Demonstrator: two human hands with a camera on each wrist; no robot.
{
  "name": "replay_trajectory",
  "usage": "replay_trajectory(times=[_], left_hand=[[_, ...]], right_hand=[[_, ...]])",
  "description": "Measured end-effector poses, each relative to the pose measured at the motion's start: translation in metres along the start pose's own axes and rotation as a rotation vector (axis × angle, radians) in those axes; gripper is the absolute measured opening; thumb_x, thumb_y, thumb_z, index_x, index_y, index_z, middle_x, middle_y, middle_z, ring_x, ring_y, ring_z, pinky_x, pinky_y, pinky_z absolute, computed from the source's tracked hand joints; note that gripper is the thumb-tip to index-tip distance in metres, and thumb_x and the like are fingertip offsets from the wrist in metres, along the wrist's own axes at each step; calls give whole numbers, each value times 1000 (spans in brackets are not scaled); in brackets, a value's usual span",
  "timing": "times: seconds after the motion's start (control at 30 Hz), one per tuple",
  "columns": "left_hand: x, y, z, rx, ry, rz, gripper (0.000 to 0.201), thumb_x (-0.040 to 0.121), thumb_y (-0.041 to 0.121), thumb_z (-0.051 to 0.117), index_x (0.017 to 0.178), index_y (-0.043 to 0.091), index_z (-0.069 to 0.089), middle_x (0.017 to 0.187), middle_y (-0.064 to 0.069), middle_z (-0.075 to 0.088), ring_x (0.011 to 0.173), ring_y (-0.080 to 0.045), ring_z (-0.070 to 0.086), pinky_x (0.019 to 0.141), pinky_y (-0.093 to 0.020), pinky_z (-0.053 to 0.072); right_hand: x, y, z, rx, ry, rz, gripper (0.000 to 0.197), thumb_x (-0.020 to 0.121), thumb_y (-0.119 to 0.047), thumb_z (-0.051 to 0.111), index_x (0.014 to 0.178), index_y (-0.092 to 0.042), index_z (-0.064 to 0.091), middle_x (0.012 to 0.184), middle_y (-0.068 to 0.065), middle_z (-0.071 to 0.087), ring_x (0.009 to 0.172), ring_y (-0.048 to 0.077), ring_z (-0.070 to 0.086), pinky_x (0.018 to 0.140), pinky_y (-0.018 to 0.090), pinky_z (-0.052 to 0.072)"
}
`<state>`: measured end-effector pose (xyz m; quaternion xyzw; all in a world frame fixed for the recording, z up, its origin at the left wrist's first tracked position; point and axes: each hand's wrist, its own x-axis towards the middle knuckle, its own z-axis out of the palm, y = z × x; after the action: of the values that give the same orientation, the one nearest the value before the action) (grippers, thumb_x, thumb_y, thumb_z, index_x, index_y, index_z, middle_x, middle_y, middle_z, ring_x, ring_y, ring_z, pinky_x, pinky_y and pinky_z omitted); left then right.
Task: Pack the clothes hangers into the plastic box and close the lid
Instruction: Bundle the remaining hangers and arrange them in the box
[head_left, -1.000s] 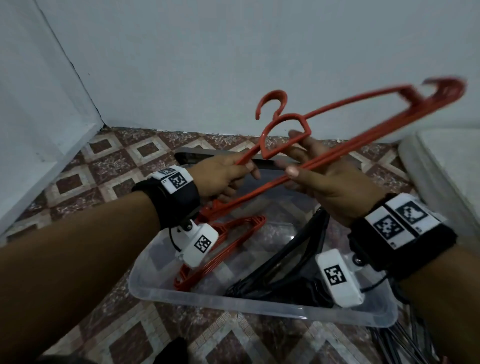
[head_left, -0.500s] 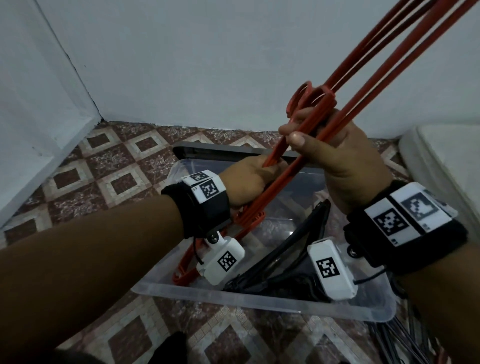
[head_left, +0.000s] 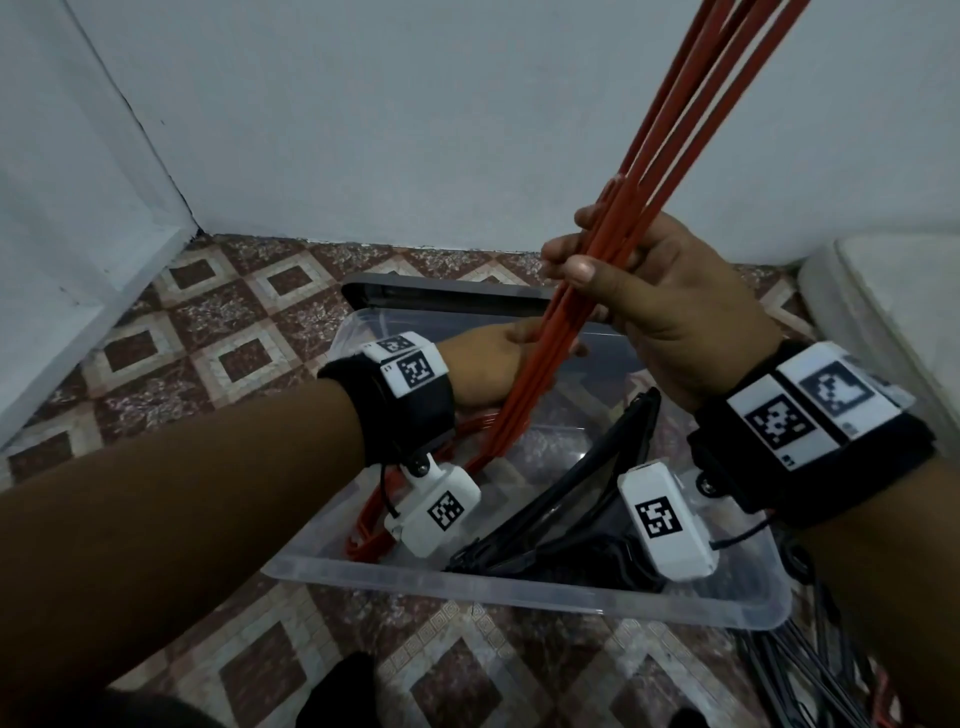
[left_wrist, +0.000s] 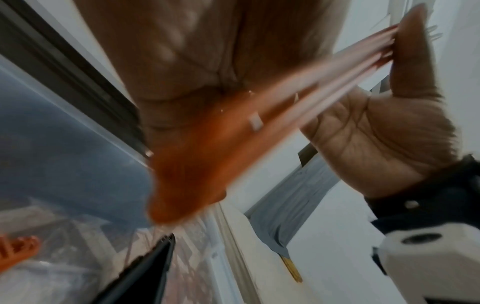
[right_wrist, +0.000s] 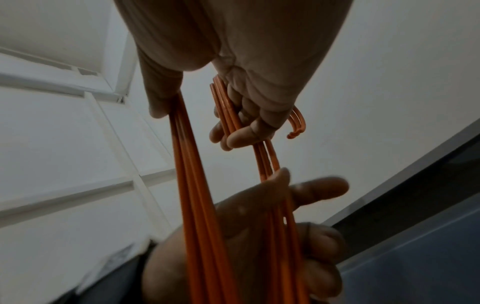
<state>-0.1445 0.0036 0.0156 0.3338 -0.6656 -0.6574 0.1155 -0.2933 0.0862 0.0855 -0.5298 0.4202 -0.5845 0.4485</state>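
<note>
- Nearest, at the bottom right on the floor, a loose heap of thin black plastic hangers (head_left: 810, 670) lay just outside the box; their number could not be told.
- The clear, shallow plastic box (head_left: 519, 590) stood open on the floor, with a pile of black plastic hangers (head_left: 561, 525) in its right half and a few orange-red plastic hangers (head_left: 374, 519) along its left side, touching the wall.
- Two forearms, each with a black wrist strap and a white camera block, crossed over the box and hid part of its contents.
- The left hand (head_left: 488, 369) was clenched round the lower end of a bunch of orange-red plastic hangers (head_left: 670, 145), above the box.
- The right hand (head_left: 654, 301) was grasping the same bunch higher up, thumb across the rods, fingers through the hook necks; at least three hooks showed in the right wrist view.
- The bunch rose steeply and left the frame at the top.
- Behind the box, one dark grey lid (head_left: 447, 296) lay flat on the floor.
- The floor (head_left: 218, 338) had brown and cream diamond-patterned tiles; plain pale walls met in a corner at the far left, and a white mattress edge (head_left: 883, 312) showed at the right.
</note>
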Motion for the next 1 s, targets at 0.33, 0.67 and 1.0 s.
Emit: replay_trajectory(times=[0.33,0.67,1.0], left_hand=[[-57,78,-46,441,-221,136,31,86,46,65,94,17,70,71,2,64,55,-11,51,48,-18,39],[-9,-35,-9,1251,84,-277,33,97,37,49,117,11,54,116,-14,62,98,-31,59,77,-34,44],[9,-115,-43,1351,13,-273,28,94,28,54,117,16,63,113,-10,67,104,-30,64,84,-28,47]], right_hand=[[-10,50,-48,-1549,-261,274,53,75,-38,74,122,-26,51,113,-1,65,103,24,62,87,39,52],[-22,100,7,-1770,-517,170,42,85,-19,53,127,-23,53,125,2,58,114,27,51,90,41,36],[-16,113,17,-1563,-615,123,76,83,-25,64,149,-29,26,153,-3,30,139,22,31,107,42,29]])
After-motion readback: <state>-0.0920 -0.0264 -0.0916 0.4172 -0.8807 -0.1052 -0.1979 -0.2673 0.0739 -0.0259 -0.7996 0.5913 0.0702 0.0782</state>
